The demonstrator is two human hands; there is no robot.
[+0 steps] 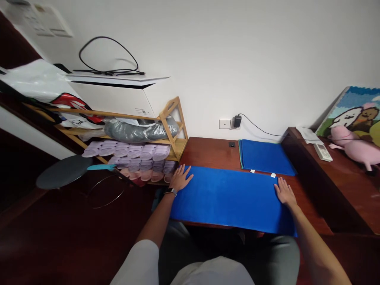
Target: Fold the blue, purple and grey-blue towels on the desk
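Observation:
A blue cloth (pixel 231 198) lies spread flat over the front of the reddish-brown desk (pixel 208 152), its near edge at the desk's front. My left hand (pixel 180 179) rests with fingers spread on its far left corner, a watch on the wrist. On the far right corner lies my right hand (pixel 285 192), palm down with the fingers extended. Two small white tags (pixel 273 175) stick out at the cloth's far edge. Behind it sits a folded blue cloth (pixel 265 156) with a green edge on its left side.
A wooden rack (pixel 175 126) at the left holds slippers (pixel 135 152), plastic-wrapped items and a white box (pixel 118 97). A black plug (pixel 237 120) with a cable is in the wall. On the raised right surface are a remote (pixel 323 152), pink plush toy (pixel 354 148) and picture (pixel 353 111).

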